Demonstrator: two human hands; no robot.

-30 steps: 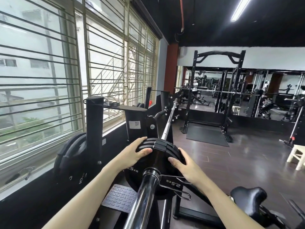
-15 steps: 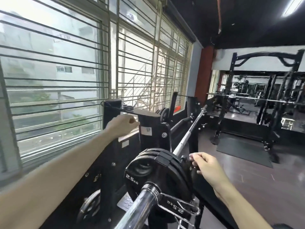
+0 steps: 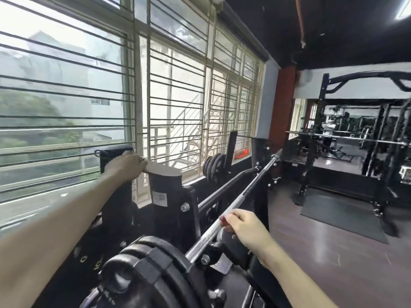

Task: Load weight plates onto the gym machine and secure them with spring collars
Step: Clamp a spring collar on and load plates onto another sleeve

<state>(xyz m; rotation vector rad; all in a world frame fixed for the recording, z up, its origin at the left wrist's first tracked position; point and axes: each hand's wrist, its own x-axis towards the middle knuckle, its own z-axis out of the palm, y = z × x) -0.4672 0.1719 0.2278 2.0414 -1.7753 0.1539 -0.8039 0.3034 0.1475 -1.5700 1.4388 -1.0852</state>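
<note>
**Inspector:** Black plates (image 3: pixel 153 270) first. Where are they, and what has changed?

**Me:** They sit stacked on the near end of the bar (image 3: pixel 235 210), at the bottom of view. A second ago both my hands were pressed on the stack, seating it. Now both are off it. My left hand (image 3: pixel 125 166) has gone up and left to the flat top of the upright post (image 3: pixel 163 171), where spring collars lay a moment ago. My right hand (image 3: pixel 246 228) has shifted to the bar just beyond the plates.

**Inspector:** State of the hands?

**Me:** Left: fingers curled down over something thin and metallic on the post top. I judge it a collar, but blur stops me confirming a grip. Right: loosely curled, fingertips touching the bar, holding nothing else.

**Inspector:** Meaning for the task?

**Me:** Loading on this end looks complete; I judge this the fetch of a collar. The collar seen on the sleeve earlier has dropped below the frame, so I cannot tell whether this end is already secured.

**Inspector:** Surface and room?

**Me:** Post top is pale, smooth, narrow and level. Barred windows (image 3: pixel 111 96) run along the left. Dark glossy floor to the right, with a mat (image 3: pixel 347 218) under a black rack (image 3: pixel 329 130) on the far side. More plates (image 3: pixel 213 167) hang on a far peg.
</note>
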